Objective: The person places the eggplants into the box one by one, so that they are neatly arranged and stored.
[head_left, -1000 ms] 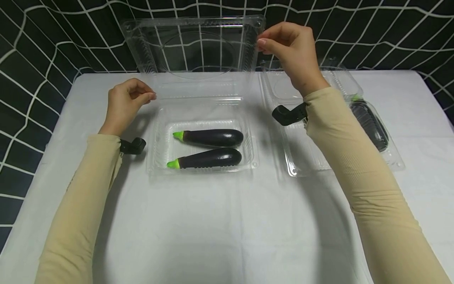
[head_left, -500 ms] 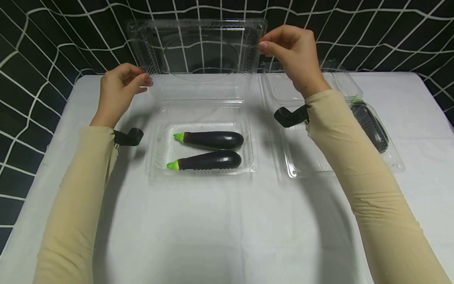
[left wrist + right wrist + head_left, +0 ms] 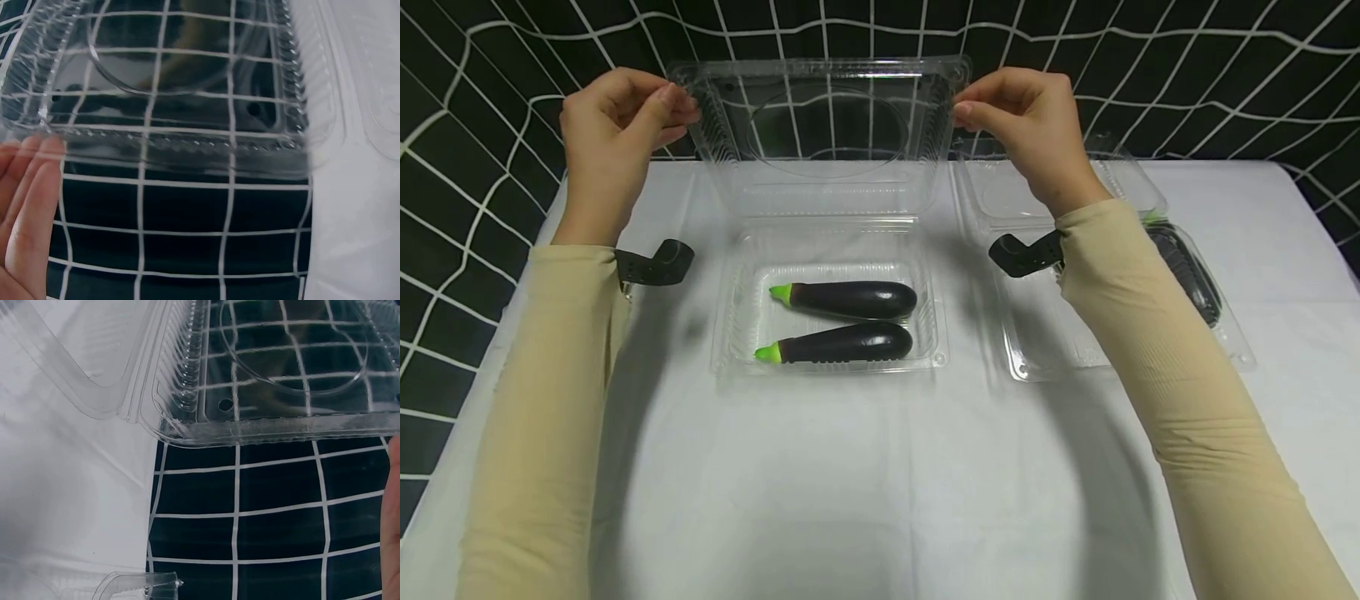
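Two dark eggplants (image 3: 853,299) with green stem ends lie side by side in the base of a clear plastic clamshell container (image 3: 741,333). Its hinged lid (image 3: 827,125) stands raised behind them, tilted back. At the lid's upper left edge, my left hand (image 3: 613,137) holds the rim between thumb and fingers; the left wrist view shows the fingertips (image 3: 53,147) through the clear rim. My right hand (image 3: 1026,125) pinches the lid's upper right edge between thumb and forefinger. Only a strip of the right hand shows in the right wrist view.
To the right lies a second clear clamshell (image 3: 1022,350), its lid folded back, with a dark eggplant (image 3: 1183,271) at its right side, partly hidden by my right sleeve. A white cloth (image 3: 850,492) covers the table. Dark fabric with white grid lines (image 3: 1210,92) rises behind.
My left hand has moved up and away along the lid's left side to its upper corner. The right hand stays on the lid's right edge; the eggplants have not moved.
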`<action>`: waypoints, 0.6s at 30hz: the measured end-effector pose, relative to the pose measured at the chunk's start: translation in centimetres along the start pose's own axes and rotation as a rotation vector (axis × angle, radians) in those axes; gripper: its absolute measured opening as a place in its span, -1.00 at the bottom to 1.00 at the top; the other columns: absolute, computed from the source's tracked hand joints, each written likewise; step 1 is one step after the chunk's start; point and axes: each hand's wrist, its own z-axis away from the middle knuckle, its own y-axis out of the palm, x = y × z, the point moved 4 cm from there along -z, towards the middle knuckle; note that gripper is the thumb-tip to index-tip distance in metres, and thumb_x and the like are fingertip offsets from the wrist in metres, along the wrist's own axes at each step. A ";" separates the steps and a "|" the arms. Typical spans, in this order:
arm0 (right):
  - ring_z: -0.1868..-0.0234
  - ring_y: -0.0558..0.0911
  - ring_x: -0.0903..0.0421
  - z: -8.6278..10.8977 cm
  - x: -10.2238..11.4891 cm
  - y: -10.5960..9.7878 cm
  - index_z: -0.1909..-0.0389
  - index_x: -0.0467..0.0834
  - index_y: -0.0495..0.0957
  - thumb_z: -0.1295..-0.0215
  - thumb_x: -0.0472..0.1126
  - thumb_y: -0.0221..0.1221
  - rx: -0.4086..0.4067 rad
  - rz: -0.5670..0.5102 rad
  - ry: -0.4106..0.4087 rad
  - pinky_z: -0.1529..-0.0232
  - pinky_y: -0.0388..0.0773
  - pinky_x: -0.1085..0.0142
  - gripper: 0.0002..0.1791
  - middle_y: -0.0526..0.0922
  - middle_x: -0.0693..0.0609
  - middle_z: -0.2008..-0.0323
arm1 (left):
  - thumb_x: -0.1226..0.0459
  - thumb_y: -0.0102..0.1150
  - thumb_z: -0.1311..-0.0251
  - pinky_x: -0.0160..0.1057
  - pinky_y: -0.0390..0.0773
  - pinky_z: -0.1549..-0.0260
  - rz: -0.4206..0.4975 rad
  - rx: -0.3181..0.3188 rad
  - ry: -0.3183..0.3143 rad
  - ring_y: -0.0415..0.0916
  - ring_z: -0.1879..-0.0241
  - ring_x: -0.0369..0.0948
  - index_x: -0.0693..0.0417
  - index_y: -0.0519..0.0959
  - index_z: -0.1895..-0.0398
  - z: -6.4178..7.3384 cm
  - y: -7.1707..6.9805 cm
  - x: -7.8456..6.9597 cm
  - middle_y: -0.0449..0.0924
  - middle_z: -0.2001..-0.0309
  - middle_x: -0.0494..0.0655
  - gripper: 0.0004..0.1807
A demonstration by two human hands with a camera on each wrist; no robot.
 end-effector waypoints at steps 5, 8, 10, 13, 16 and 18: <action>0.26 0.61 0.11 0.4 0.2 -0.1 0.37 -0.23 0.69 -0.19 -0.40 0.24 0.015 0.001 -0.011 0.07 0.51 0.35 -0.93 0.67 0.00 0.34 | 0.22 0.13 -0.22 -0.40 0.54 0.12 0.048 -0.020 -0.004 0.60 0.20 -0.27 0.14 0.63 0.21 0.1 -0.2 -0.5 0.64 0.25 -0.15 -0.80; 0.25 0.61 0.11 0.5 0.3 -0.1 0.36 -0.24 0.69 -0.19 -0.40 0.24 0.026 0.012 -0.017 0.07 0.51 0.35 -0.93 0.67 0.05 0.35 | 0.24 0.13 -0.23 -0.40 0.54 0.12 0.065 -0.029 -0.006 0.60 0.19 -0.26 0.13 0.64 0.24 0.3 -0.3 -0.5 0.64 0.25 -0.14 -0.83; 0.25 0.62 0.11 0.5 0.4 -0.1 0.36 -0.24 0.69 -0.19 -0.41 0.24 0.036 0.016 -0.026 0.08 0.51 0.35 -0.93 0.68 0.07 0.36 | 0.25 0.14 -0.23 -0.40 0.54 0.13 0.075 -0.036 -0.005 0.60 0.20 -0.25 0.14 0.64 0.25 0.4 -0.4 -0.6 0.64 0.26 -0.14 -0.84; 0.27 0.62 0.11 0.4 0.7 -0.2 0.38 -0.23 0.70 -0.18 -0.39 0.26 0.048 0.019 -0.035 0.10 0.50 0.35 -0.93 0.68 0.08 0.38 | 0.28 0.16 -0.23 -0.41 0.55 0.14 0.092 -0.041 -0.010 0.60 0.21 -0.24 0.13 0.65 0.27 0.7 -0.6 -0.9 0.65 0.28 -0.14 -0.87; 0.29 0.61 0.08 0.4 1.2 -0.4 0.39 -0.25 0.70 -0.18 -0.38 0.26 0.059 -0.036 -0.050 0.12 0.51 0.34 -0.94 0.69 0.04 0.39 | 0.30 0.18 -0.22 -0.42 0.55 0.15 0.103 -0.037 -0.026 0.60 0.22 -0.24 0.13 0.65 0.28 0.8 -0.8 -1.2 0.65 0.29 -0.14 -0.89; 0.30 0.62 0.05 0.5 1.5 -0.5 0.39 -0.29 0.70 -0.19 -0.39 0.24 0.063 -0.099 -0.066 0.12 0.51 0.33 -0.93 0.69 -0.01 0.39 | 0.30 0.18 -0.22 -0.42 0.55 0.16 0.100 -0.034 -0.038 0.59 0.22 -0.24 0.13 0.66 0.29 1.0 -0.9 -1.3 0.65 0.29 -0.13 -0.90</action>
